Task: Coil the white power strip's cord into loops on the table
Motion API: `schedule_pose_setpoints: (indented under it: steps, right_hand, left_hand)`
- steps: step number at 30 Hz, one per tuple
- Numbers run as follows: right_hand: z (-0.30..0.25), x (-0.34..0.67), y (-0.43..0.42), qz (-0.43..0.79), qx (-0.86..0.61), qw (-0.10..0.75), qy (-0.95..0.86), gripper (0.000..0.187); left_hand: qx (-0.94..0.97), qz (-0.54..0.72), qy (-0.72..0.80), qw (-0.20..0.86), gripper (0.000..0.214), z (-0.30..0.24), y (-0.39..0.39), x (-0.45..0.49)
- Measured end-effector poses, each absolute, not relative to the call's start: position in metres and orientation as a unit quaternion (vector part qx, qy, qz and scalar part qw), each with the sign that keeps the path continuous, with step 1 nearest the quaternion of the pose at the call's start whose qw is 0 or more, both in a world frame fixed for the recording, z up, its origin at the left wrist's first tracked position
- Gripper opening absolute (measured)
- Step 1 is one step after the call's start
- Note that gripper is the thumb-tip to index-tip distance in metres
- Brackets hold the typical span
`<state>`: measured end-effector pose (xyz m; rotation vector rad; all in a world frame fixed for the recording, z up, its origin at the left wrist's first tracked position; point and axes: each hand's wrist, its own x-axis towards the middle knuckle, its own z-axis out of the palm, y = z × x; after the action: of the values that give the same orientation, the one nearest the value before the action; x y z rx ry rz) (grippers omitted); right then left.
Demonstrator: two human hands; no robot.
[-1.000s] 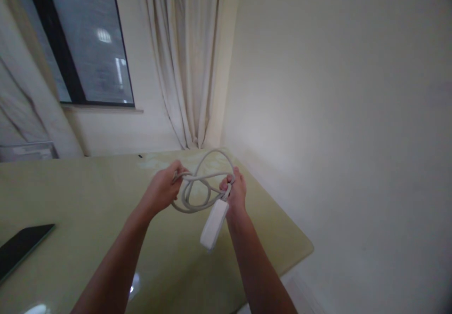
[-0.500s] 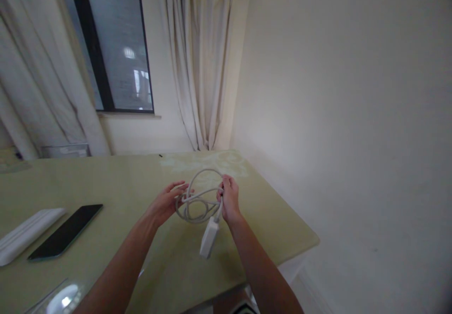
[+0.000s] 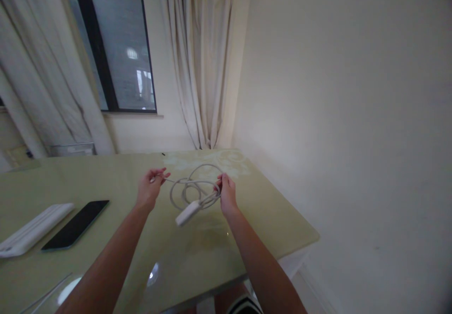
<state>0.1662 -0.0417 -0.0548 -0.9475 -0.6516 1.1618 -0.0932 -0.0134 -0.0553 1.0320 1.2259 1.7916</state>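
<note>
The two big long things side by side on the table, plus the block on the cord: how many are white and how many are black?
White: 2 (long bar, block)
Black: 1 (flat slab)
Total: 3

Bare left hand (image 3: 148, 190), bare right hand (image 3: 228, 194), bare forearms (image 3: 259, 257), dark garment (image 3: 246, 307) with a pale curved band

Table (image 3: 282, 222) with a glossy, yellow-green top. On its left part, a long white bar (image 3: 37, 229) lies just beside a flat black panel (image 3: 76, 226); near the far edge, a small dark scrap (image 3: 163, 154).
</note>
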Motion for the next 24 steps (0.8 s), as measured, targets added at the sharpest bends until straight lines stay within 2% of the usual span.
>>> schedule_pose_setpoints:
  steps: [5,11,17,24]
  right_hand:
    - [-0.06,0.148,-0.003,0.569,-0.477,0.644,-0.187,0.031]
    - [-0.083,0.116,0.017,0.613,-0.487,0.593,-0.188,0.025]
    - [-0.113,0.095,0.034,0.578,-0.505,0.586,-0.258,0.044]
    - [-0.133,0.038,0.071,0.448,-0.581,0.61,-0.299,0.017]
  left_hand:
    - [0.477,0.613,0.548,0.31,0.039,-0.081,-0.017,-0.097]
    - [0.511,0.547,0.615,0.251,0.044,-0.111,-0.026,-0.109]
    - [0.508,0.503,0.677,0.177,0.038,-0.131,-0.026,-0.126]
    - [0.557,0.484,0.665,0.113,0.031,-0.142,-0.03,-0.122]
